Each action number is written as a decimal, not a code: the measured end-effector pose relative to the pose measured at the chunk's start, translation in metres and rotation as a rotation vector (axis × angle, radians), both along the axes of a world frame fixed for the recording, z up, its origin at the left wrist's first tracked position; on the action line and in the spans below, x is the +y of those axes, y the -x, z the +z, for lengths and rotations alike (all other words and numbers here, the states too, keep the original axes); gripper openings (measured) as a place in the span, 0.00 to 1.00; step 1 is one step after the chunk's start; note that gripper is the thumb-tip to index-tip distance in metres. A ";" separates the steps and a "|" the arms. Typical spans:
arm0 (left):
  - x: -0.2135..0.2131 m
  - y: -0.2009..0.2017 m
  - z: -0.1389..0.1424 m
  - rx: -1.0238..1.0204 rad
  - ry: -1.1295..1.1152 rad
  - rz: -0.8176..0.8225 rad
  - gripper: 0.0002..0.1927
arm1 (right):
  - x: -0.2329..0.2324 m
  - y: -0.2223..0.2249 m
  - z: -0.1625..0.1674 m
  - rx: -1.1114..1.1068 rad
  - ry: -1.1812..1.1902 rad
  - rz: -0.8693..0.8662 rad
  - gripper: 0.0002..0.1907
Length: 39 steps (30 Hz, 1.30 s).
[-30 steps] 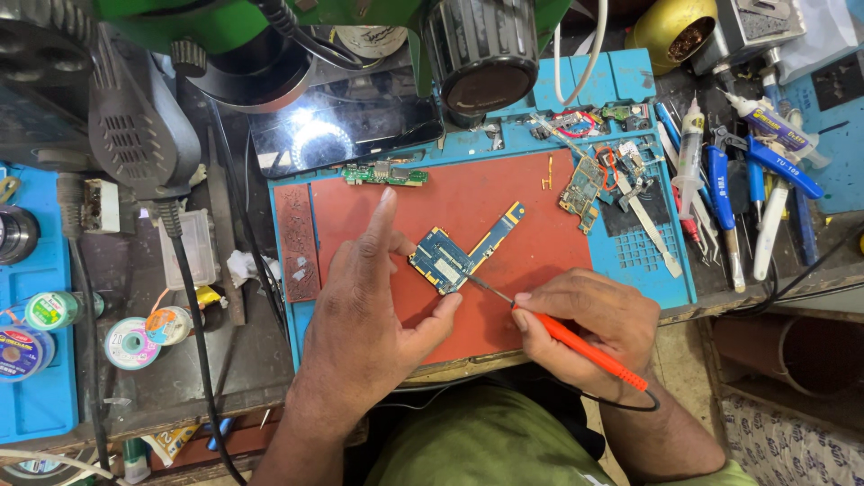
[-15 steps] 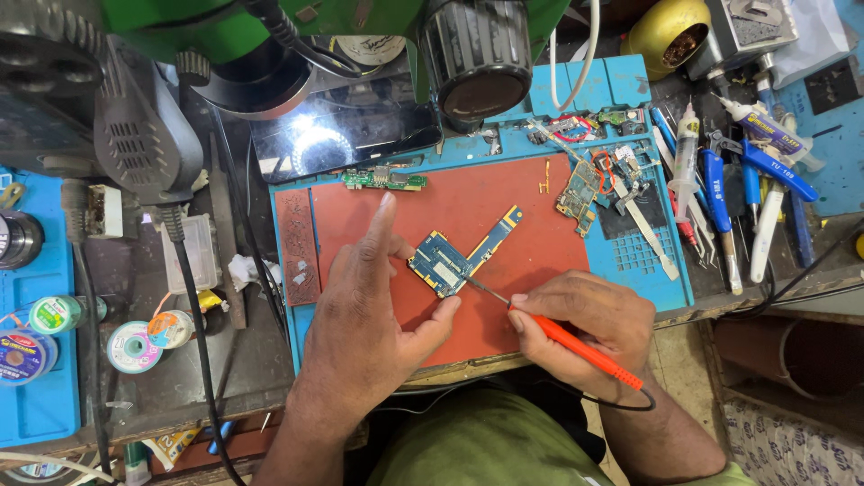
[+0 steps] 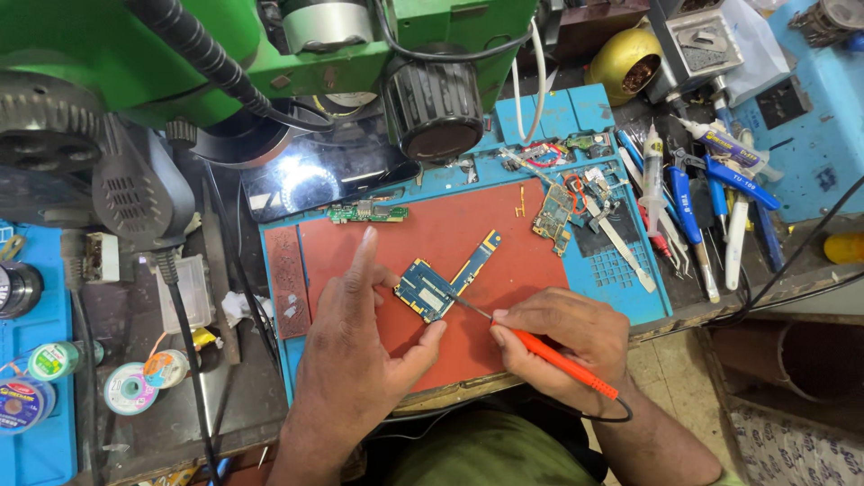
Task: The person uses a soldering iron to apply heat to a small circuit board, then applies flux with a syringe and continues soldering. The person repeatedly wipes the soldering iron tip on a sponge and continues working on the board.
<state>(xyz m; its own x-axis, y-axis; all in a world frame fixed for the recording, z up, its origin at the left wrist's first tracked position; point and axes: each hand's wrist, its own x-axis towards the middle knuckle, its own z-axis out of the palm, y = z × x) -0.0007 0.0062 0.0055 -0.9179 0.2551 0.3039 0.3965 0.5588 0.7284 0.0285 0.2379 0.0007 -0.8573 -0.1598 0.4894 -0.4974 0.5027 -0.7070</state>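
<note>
The blue board [image 3: 432, 286] lies on the red mat [image 3: 504, 234], with bare mat all around it. The left hand [image 3: 355, 360] is spread, its thumb and finger pinning the board's edges. The right hand [image 3: 562, 342] pinches an orange iron [image 3: 558, 360], tip on the board. Tools [image 3: 693, 198] crowd the mat's right edge, and a green microscope [image 3: 270, 54] hangs above.
</note>
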 end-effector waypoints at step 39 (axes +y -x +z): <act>-0.002 -0.001 0.000 -0.017 -0.006 -0.004 0.55 | -0.002 -0.001 -0.002 -0.016 0.011 -0.016 0.07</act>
